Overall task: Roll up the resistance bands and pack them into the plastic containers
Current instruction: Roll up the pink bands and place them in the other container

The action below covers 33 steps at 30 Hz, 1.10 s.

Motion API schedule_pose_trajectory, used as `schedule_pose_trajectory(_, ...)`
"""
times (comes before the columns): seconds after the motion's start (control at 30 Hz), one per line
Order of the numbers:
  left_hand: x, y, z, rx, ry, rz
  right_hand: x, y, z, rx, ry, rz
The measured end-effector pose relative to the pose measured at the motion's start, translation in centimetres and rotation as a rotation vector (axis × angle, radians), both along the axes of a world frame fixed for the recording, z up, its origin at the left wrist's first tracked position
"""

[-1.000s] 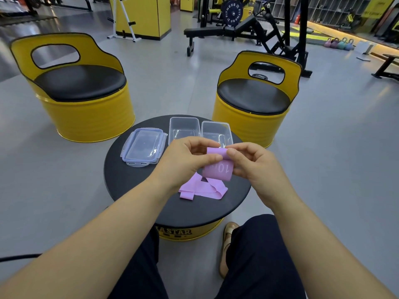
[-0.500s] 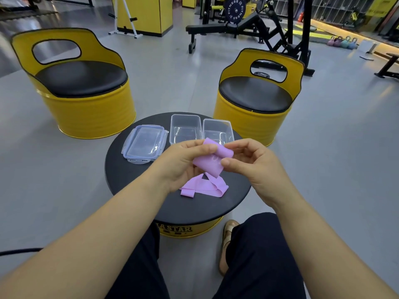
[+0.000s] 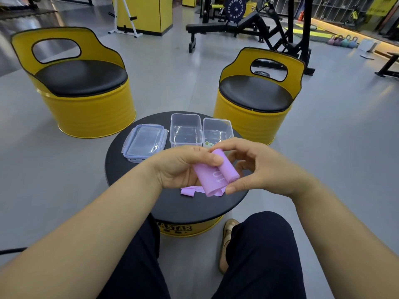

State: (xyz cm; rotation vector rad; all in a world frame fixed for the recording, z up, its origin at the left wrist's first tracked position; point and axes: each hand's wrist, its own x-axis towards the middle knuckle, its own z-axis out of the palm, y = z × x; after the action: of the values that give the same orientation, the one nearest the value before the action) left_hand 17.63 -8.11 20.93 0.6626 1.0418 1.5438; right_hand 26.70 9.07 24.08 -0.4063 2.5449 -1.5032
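Note:
A purple resistance band (image 3: pixel 212 176) is partly rolled into a short tube above the round black table (image 3: pixel 121 167); its loose tail lies on the tabletop below. My left hand (image 3: pixel 179 167) grips the flat part of the band with the thumb on top. My right hand (image 3: pixel 257 167) pinches the rolled end between fingertips and thumb. Two clear plastic containers stand open at the table's far side, the larger one (image 3: pixel 186 130) beside the smaller one (image 3: pixel 217 131). Stacked clear lids (image 3: pixel 145 142) lie to their left.
Two yellow barrel chairs with black seats stand beyond the table, one at the left (image 3: pixel 79 83) and one at the right (image 3: pixel 257 96). Gym benches and racks (image 3: pixel 248 24) fill the background. My legs and a shoe (image 3: pixel 226 240) are near the table's base.
The band's top end has been rolled further into a thicker tube. Both hands shifted slightly right and the tail on the table got shorter.

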Motion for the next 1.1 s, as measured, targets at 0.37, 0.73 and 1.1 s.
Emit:
schedule_pose_trajectory(0.37,0.5,0.3,-1.6,-0.045,-0.078,0.195,0.2,0.3,-1.1,-0.249,0.019,-0.108)
schedule_pose_trajectory(0.73,1.2,0.1,-0.3,-0.062,-0.044,0.237,0.2,-0.2,-2.4,-0.476,0.018,-0.136)
schedule_pose_trajectory(1.1,1.9,0.6,0.4,-0.073,-0.126,0.257,0.6,-0.1,-0.5,-0.107,0.073,-0.086)
